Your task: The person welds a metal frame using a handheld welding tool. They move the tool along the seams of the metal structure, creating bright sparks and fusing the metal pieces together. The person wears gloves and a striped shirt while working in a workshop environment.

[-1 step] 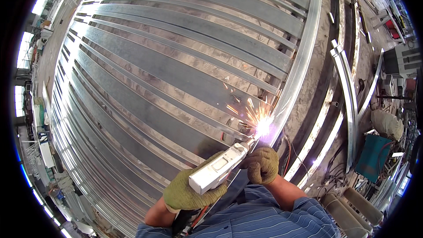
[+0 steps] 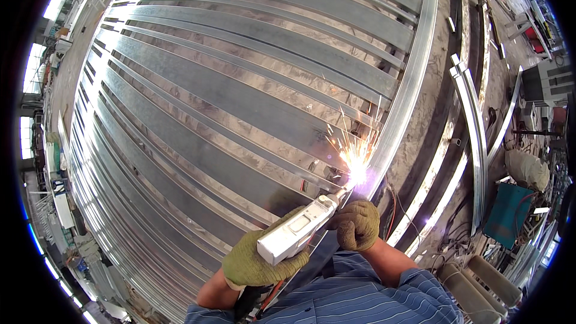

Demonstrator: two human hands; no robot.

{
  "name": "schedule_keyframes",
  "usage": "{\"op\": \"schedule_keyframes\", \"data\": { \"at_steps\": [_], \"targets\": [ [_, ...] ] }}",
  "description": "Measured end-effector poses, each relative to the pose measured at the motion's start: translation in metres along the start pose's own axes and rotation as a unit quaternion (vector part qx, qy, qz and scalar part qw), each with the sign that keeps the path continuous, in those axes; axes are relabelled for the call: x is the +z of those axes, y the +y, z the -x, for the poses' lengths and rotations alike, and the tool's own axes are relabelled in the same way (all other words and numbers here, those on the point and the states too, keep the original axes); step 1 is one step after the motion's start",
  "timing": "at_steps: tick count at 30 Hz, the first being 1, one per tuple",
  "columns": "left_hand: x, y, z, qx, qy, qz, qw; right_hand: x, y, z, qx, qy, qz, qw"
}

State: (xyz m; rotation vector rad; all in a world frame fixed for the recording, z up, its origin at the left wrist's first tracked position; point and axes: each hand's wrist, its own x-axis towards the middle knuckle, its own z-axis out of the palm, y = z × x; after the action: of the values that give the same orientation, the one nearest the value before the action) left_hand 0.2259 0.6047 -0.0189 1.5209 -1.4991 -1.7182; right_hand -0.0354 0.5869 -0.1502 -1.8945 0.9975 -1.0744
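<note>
Torch [image 2: 297, 231] in L grip [image 2: 255, 261], nozzle [image 2: 341, 195] fwd at sparks [image 2: 356, 159], R grip [image 2: 359, 225] nr.

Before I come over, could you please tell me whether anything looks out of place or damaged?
Nothing looks plainly damaged on the metal frame. Mildly odd: the silver strips to its right lie askew to the nearby worn bars. The dark patch beside the white tool may be just shadow.
</note>
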Motion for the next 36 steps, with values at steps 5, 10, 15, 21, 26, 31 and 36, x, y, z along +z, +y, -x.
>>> {"op": "schedule_keyframes", "data": {
  "at_steps": [5, 10, 15, 21, 26, 31, 36],
  "targets": [
    [0.002, 0.000, 0.006, 0.001, 0.003, 0.023, 1.000, 0.002, 0.000, 0.001, 0.004, 0.009, -0.011, 1.000],
    [-0.002, 0.020, 0.018, -0.100, 0.027, 0.079, 0.991, 0.001, 0.002, -0.003, -0.022, 0.020, -0.030, 0.999],
    [-0.009, 0.025, 0.030, -0.023, 0.085, 0.071, 0.994, 0.004, -0.003, -0.006, -0.014, 0.032, -0.020, 0.999],
    [-0.006, 0.009, 0.040, -0.119, 0.055, 0.082, 0.988, 0.004, -0.002, -0.001, 0.015, 0.036, -0.013, 0.999],
    [-0.003, -0.015, 0.052, -0.069, 0.045, 0.130, 0.988, 0.009, -0.013, 0.016, 0.056, 0.065, 0.027, 0.996],
    [-0.006, -0.021, 0.050, -0.079, 0.020, 0.107, 0.991, 0.030, -0.047, 0.071, 0.076, -0.029, -0.011, 0.997],
    [-0.006, -0.031, 0.046, -0.025, 0.011, 0.061, 0.998, 0.053, -0.042, 0.079, -0.048, 0.006, 0.141, 0.989]
  ]
}}
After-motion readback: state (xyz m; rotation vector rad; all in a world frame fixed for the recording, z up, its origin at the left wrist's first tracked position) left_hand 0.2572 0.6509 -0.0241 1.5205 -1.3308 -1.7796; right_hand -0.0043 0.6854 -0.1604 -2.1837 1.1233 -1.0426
